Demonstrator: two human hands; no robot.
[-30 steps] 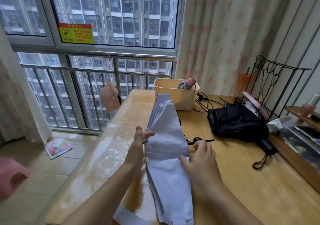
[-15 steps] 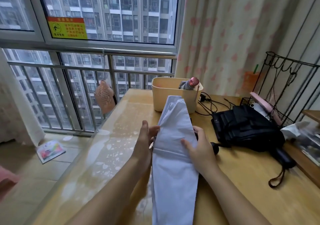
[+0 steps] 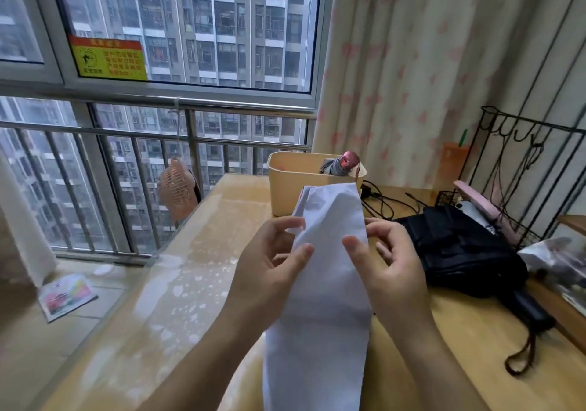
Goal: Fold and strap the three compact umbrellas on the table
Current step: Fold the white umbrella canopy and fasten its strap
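Observation:
A pale lavender compact umbrella (image 3: 323,284) is held upright over the wooden table (image 3: 196,284), its canopy gathered into a long flat bundle. My left hand (image 3: 269,264) pinches its left edge and my right hand (image 3: 383,261) pinches its right edge, thumbs on the front. A black compact umbrella (image 3: 459,252) lies loosely bunched on the table to the right, its handle and wrist loop (image 3: 520,350) pointing toward me. A third umbrella with a pinkish tip (image 3: 344,163) sticks out of the beige bin (image 3: 295,185).
Black cables (image 3: 387,201) lie behind the bin. A black wire rack (image 3: 520,182) with a pink item stands at the right edge, next to a wooden shelf. A window railing runs along the left, with a pink fan (image 3: 177,192) hanging on it.
Both hands have lifted the lavender umbrella higher and moved up to pinch its two edges near the top. The canopy now looks smoother and narrower than a second ago.

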